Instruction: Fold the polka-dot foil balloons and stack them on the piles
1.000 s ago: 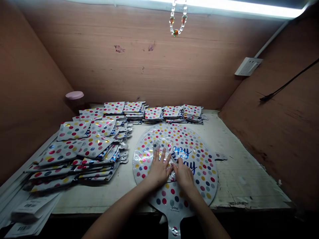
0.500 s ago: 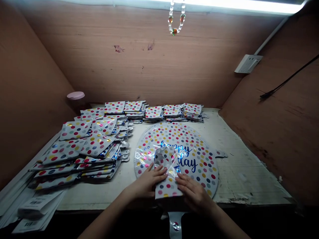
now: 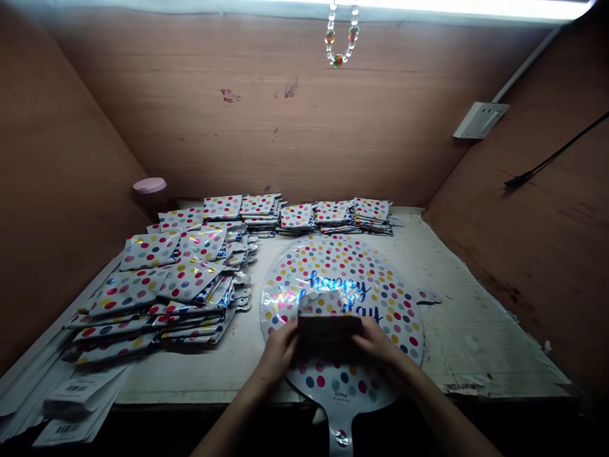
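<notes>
folded foil packet, white with multicoloured dots, just raised and tipped, dark shadowed face toward camera. left hand pinches its left end, right hand its right end; both grips narrow, exact finger placement unclear. packet is over the middle of a large round white dotted foil balloon, hiding part of the blue lettering. change reads as flat pressing over, packet compact and held between 2 hands. matching folded packets stacked left on pale worn tabletop, 3 smaller dotted piles far side.
</notes>
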The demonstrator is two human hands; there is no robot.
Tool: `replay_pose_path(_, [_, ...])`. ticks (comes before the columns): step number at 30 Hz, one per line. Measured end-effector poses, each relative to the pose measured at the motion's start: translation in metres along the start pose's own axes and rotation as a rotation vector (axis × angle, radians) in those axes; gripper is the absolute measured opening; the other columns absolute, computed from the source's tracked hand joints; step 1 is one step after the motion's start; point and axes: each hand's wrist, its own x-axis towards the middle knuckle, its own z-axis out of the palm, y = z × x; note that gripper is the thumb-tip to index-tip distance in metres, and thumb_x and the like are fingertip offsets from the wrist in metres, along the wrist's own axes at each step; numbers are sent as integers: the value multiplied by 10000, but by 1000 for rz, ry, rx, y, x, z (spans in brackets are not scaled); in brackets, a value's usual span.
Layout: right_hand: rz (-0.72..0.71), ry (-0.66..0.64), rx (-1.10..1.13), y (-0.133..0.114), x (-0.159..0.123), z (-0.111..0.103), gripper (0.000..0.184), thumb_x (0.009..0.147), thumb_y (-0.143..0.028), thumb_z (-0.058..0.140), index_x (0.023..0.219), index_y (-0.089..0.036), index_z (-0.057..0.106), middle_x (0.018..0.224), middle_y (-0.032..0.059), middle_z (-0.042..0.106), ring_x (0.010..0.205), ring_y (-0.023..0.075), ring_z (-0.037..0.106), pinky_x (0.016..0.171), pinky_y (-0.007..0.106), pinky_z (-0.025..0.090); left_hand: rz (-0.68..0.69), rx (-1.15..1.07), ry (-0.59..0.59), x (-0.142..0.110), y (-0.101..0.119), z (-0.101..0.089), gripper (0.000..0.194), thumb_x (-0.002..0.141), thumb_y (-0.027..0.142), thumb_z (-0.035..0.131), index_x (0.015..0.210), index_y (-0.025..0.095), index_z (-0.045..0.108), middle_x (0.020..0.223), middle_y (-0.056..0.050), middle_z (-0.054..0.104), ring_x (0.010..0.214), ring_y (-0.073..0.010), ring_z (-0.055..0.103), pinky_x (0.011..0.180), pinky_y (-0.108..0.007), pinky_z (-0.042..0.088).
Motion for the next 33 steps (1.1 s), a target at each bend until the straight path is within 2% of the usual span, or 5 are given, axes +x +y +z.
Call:
replay_pose_path(6, [389, 164, -20, 5, 32, 16, 268, 855, -414, 488, 786, -172, 582, 674, 16, 642, 606, 163, 606, 523, 239, 473, -65, 356, 416, 11, 9, 23, 540, 916, 207, 405, 1441, 172, 282, 1249, -153, 550, 983, -225, 628, 874, -392, 512])
replay_pose_path(17, [63, 377, -778, -3, 24, 29, 425, 956, -356, 350, 1318, -184, 490, 1371, 138, 491, 1288, 297, 407, 1042, 470, 336, 107, 764, -157, 33, 7, 33, 830, 805, 700, 449, 1485, 308, 179, 1575, -101, -18, 1399, -449, -63, 1086, -659, 37])
replay_pose_path(21, [65, 135, -880, 17, 20, 32, 592, 959, -501, 285, 1467, -198, 290, 1533, 54, 273, 1427, 259, 155, 1145, 487, 178, 84, 807, -263, 39, 16, 27, 894, 770, 528, 591, 1494, 217, 168, 1564, -157, 19, 1412, -418, -2, 1116, -599, 106])
replay_pose_path(28, [26, 483, -730, 33, -27, 28, 547, 971, -467, 255, 1460, -226, 296, 1524, 69, 286, 1408, 294, 208, 1115, 550, 242, 124, 1067, -197, 47, 14, 43, 644, 819, 102, 517, 1437, 161, 345, 1457, -210, 361, 1322, -413, 352, 1004, -555, 394])
replay_pose_path(33, [-84, 583, -700, 71, -95, 41, 511, 945, -364, 395, 1447, -356, 301, 1314, 68, 561, 1182, 336, 540, 909, 530, 499, 239, 1147, 172, 130, 19, -32, 596, 866, -16, 307, 1446, 121, 306, 1427, -160, 432, 1302, -278, 432, 1043, -454, 391])
